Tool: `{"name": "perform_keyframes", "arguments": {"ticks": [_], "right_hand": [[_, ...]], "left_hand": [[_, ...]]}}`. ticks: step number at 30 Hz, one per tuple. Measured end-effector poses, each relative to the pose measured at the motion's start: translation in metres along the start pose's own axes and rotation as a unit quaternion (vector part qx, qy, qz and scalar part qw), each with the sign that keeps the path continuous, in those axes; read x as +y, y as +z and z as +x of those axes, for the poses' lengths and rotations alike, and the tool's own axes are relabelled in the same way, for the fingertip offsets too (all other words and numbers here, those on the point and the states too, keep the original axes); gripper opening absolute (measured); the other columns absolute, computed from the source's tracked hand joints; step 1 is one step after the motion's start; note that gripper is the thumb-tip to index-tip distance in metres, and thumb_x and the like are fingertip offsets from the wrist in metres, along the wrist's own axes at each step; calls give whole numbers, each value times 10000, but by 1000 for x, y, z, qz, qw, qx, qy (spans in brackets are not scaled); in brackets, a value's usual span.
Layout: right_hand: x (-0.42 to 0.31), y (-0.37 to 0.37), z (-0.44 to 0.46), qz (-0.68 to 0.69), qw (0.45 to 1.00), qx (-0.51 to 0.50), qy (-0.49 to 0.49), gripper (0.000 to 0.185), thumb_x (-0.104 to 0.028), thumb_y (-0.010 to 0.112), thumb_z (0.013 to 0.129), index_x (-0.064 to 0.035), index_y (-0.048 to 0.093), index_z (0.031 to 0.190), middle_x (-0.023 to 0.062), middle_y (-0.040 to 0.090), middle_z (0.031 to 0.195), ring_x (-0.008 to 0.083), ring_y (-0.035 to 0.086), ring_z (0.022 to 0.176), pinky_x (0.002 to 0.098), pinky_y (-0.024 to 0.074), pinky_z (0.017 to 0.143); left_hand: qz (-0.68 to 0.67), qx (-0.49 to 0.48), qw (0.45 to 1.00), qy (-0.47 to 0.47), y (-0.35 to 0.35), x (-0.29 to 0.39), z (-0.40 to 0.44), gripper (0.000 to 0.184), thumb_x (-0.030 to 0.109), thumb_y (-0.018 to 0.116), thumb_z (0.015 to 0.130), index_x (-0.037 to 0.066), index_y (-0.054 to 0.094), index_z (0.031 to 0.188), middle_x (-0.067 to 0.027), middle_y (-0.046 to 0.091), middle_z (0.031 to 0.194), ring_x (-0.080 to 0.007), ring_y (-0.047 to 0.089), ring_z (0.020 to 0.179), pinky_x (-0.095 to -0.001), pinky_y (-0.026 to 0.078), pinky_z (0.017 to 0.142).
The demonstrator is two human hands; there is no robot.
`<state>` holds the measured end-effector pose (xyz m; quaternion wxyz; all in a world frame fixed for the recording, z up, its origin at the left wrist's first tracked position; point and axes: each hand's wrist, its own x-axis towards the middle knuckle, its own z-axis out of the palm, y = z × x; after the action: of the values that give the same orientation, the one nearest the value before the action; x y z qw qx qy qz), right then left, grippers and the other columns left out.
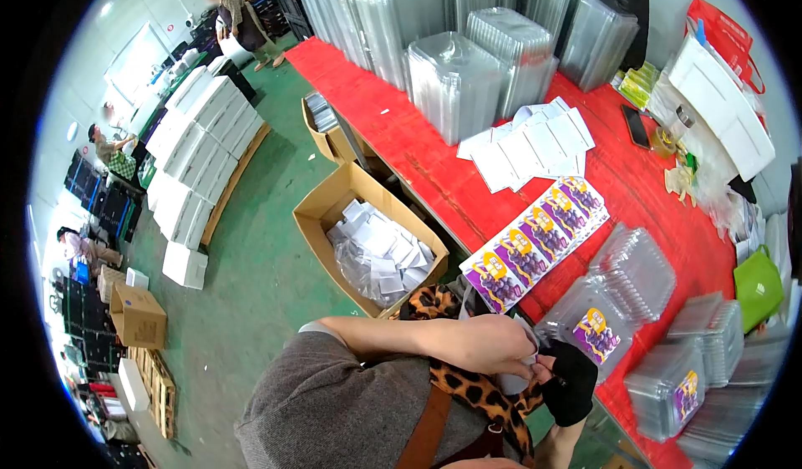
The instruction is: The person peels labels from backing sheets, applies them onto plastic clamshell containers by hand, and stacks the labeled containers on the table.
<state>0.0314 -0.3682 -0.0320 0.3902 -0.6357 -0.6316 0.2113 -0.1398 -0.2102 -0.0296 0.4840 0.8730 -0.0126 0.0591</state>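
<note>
My left hand [501, 348] is bare and reaches across my front, its fingers closed in a pinch. Against it is my right hand [568, 381], in a black glove that leaves the fingertips bare, also closed. Between them is a pale, whitish thing, mostly covered by the fingers, whose kind I cannot make out. Just beyond the hands, an open clear plastic clamshell box [622, 289] bears a purple and yellow grape sticker [596, 334]. A strip of similar grape stickers [535, 243] lies along the table edge.
The red table [434, 189] carries stacked clear boxes [455, 85], white sheets [530, 147], a phone [637, 126] and labelled boxes [668, 390]. Below stands a carton [322, 252] of white paper pieces. White cartons [196, 160] sit on a pallet; several people are farther off.
</note>
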Motion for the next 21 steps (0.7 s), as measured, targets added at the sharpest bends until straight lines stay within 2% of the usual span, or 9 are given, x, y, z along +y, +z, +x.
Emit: {"name": "perform_keyframes", "arguments": {"ticks": [5, 11, 14, 17, 20, 21], "right_hand": [[7, 4, -3, 67, 997, -10, 23, 179, -67, 798, 727, 12, 717, 867, 151, 701, 833, 274, 678, 740, 342, 514, 671], [8, 3, -5, 83, 990, -30, 115, 149, -115, 765, 784, 17, 713, 829, 103, 663, 737, 203, 631, 647, 316, 472, 597], [28, 6, -13, 73, 994, 15, 81, 165, -150, 740, 812, 12, 714, 828, 74, 641, 690, 157, 601, 616, 296, 443, 565], [27, -2, -17, 185, 968, -6, 170, 138, -27, 759, 734, 20, 717, 856, 84, 662, 733, 166, 619, 646, 326, 468, 577], [20, -7, -24, 189, 963, -12, 190, 295, -246, 703, 864, 48, 699, 891, 68, 672, 768, 159, 616, 681, 308, 470, 608], [17, -9, -27, 194, 962, -22, 193, 300, -249, 700, 867, 50, 697, 897, 71, 673, 775, 162, 617, 688, 310, 472, 614]], "left_hand": [[-7, -18, 1000, 12, -1, 1, -1, 321, 256, 622, 931, -42, 620, 811, -213, 609, 791, -415, 615, 793, -474, 484, 683], [16, -20, 1000, 15, 2, -3, -2, 247, 187, 638, 873, -37, 622, 770, -214, 622, 753, -413, 625, 774, -473, 488, 677], [8, -21, 1000, 22, 2, -7, -3, 232, 188, 644, 875, -34, 610, 815, -217, 612, 755, -420, 616, 773, -480, 476, 665], [-18, -19, 999, 19, 0, -7, -5, 227, 192, 635, 906, -29, 586, 892, -224, 601, 767, -432, 598, 767, -488, 459, 653], [-83, -12, 996, 17, -3, -2, -4, 219, 188, 628, 921, -27, 585, 914, -232, 603, 780, -436, 591, 767, -479, 455, 649], [-97, -10, 995, 24, -3, -1, -4, 218, 188, 627, 925, -26, 587, 916, -233, 604, 780, -437, 589, 766, -476, 454, 648]]}}
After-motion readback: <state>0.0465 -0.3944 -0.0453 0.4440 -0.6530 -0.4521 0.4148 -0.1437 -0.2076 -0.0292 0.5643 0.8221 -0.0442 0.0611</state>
